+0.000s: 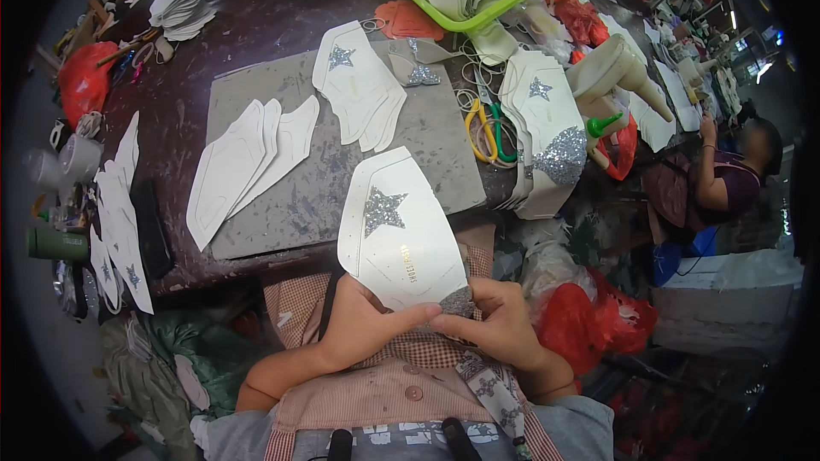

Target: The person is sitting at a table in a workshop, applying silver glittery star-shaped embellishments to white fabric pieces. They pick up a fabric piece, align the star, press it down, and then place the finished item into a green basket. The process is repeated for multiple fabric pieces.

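Note:
Both hands hold a white shoe upper piece (pixel 401 222) with a glitter star, tilted up over my lap at the table's near edge. My left hand (pixel 363 320) grips its lower left edge, the thumb lying across the front. My right hand (pixel 495 320) pinches the lower right corner, where a grey glitter patch (pixel 457 300) shows between the thumbs. Beyond it, a grey board (pixel 342 179) bears a fanned stack of plain white pieces (pixel 248 162) and a stack of star pieces (pixel 359 90). A small glitter piece (pixel 418 68) lies behind them.
Right of the board are yellow-handled scissors (pixel 481 132), green-handled scissors (pixel 506 137), and a stack of glitter-ended pieces (pixel 547 132). A green basket (pixel 474 24) of white pieces stands at the back. A green bottle (pixel 58 243) is at far left. Another person (pixel 726 171) sits at far right.

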The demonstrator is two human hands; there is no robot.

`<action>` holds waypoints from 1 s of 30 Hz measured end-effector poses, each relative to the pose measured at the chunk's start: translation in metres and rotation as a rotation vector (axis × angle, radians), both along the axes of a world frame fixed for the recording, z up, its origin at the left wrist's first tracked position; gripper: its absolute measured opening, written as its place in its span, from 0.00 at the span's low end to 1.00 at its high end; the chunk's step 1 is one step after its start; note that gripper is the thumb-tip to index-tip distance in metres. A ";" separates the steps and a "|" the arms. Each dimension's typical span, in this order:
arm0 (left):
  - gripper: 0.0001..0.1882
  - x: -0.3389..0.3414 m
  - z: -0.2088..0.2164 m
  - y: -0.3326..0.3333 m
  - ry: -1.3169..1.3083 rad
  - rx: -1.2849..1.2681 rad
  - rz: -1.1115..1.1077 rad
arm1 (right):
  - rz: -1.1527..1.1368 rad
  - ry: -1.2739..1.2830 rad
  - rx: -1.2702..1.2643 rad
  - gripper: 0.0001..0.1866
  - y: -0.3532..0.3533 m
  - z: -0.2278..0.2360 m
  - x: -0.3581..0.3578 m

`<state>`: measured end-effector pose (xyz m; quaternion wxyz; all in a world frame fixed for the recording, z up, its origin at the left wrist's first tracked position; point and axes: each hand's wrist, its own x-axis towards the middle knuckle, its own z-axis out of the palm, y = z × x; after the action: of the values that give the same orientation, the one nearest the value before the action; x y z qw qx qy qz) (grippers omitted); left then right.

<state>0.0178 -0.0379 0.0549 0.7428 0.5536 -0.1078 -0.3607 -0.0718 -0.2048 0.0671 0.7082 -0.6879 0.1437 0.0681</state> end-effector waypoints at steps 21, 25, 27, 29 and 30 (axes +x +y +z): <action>0.23 0.003 -0.016 0.002 -0.094 0.063 -0.066 | -0.082 -0.211 0.120 0.05 -0.009 -0.033 -0.002; 0.28 0.014 0.001 -0.026 -0.245 -0.086 -0.234 | -0.171 -0.255 -0.144 0.05 -0.034 0.017 -0.007; 0.35 0.028 0.026 -0.038 -0.316 -0.223 -0.311 | -0.298 -0.269 -0.216 0.05 -0.052 0.058 0.004; 0.38 0.044 0.036 -0.057 -0.224 -0.320 -0.204 | -0.320 -0.286 -0.418 0.05 -0.100 0.080 0.025; 0.40 0.052 0.038 -0.060 -0.243 -0.287 -0.129 | -0.331 -0.244 -0.459 0.07 -0.125 0.081 0.041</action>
<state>0.0701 -0.0982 0.0933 0.7708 0.4736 -0.2821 -0.3193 -0.0306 -0.3294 0.1481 0.5479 -0.8002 0.1791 -0.1655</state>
